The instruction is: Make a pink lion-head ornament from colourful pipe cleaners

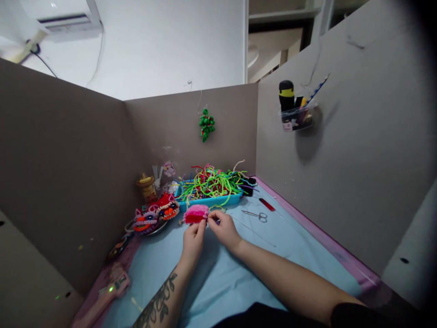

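On the blue cloth [218, 289], before the tray [235, 199], the left hand [193, 234] pinches the pink piece [196, 209], perhaps for steadiness; whether the closed right hand [223, 228] holds anything, I cannot tell.

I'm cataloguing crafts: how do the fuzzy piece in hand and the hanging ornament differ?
The fuzzy piece is pink with a red side; the hanging ornament is mostly green with small red bits. The left hand grips the fuzzy piece, the right hand at its edge; the hanging ornament dangles from a string. Both show red.
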The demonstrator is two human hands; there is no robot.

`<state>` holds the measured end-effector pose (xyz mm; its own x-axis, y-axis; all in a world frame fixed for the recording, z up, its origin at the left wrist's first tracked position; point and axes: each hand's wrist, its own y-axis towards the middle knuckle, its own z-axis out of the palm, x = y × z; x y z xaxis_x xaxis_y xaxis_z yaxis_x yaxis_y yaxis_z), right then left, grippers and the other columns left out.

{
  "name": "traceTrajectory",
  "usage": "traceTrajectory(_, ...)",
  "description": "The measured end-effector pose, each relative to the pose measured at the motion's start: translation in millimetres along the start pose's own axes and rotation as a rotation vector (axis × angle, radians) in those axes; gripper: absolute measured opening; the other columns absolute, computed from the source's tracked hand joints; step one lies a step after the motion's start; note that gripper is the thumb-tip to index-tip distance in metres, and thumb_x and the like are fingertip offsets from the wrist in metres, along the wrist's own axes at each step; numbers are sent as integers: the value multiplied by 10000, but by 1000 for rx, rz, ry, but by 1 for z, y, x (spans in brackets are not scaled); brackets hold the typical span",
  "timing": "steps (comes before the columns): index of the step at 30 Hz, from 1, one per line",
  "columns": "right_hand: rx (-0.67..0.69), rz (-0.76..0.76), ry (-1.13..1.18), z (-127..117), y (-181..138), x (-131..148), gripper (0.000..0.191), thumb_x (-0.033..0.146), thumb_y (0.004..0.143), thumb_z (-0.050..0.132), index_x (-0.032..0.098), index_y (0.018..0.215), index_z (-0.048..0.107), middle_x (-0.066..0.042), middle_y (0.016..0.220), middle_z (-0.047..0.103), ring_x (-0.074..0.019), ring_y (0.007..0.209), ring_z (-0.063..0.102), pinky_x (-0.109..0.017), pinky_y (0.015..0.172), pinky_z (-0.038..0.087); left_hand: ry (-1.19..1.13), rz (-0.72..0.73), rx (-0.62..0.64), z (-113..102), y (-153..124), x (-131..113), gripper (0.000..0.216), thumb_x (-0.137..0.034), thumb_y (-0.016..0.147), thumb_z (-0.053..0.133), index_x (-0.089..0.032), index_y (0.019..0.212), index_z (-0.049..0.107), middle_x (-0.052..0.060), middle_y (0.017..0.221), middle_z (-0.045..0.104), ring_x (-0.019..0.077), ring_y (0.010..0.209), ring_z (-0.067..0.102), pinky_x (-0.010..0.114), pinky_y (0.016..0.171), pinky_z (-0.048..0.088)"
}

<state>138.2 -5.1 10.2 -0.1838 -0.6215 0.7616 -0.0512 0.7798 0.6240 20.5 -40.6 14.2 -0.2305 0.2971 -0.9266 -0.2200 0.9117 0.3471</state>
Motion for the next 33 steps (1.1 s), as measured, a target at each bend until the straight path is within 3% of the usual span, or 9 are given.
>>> traceTrajectory(6,15,89,151,1,-1,-2,100,205,746,520,178,684,593,4,639,617,-138,613,563,-244,596,462,-31,-4,12,0,0,0,421,-487,712,620,-167,448,550,0,472,491,148,546,436,246,538,292)
traceTrajectory(12,52,56,76,1,-5,-1,109,185,750,517,178,686,605,1,668,621,-139,644,560,-246,618,447,-81,-28,16,-2,4,9,382,-478,718,630,-150,521,624,18,547,585,161,589,513,248,565,352)
traceTrajectory(19,56,54,67,0,-4,1,100,176,745,508,177,689,591,9,652,595,-137,631,543,-246,615,434,-447,-283,25,-1,8,11,361,-459,636,723,-129,779,694,67,745,701,182,727,629,269,700,454)
traceTrajectory(26,48,6,-15,0,-4,0,101,154,728,505,179,691,596,-5,684,602,-148,662,550,-256,632,430,-727,-538,119,-3,10,7,386,-495,702,643,-172,907,693,75,821,711,176,732,650,256,653,468)
traceTrajectory(33,64,22,20,-3,-4,1,103,171,741,499,174,699,593,2,663,593,-136,646,542,-243,629,427,-688,-504,70,-4,11,10,333,-423,680,690,-153,874,700,76,824,719,174,733,646,233,619,439)
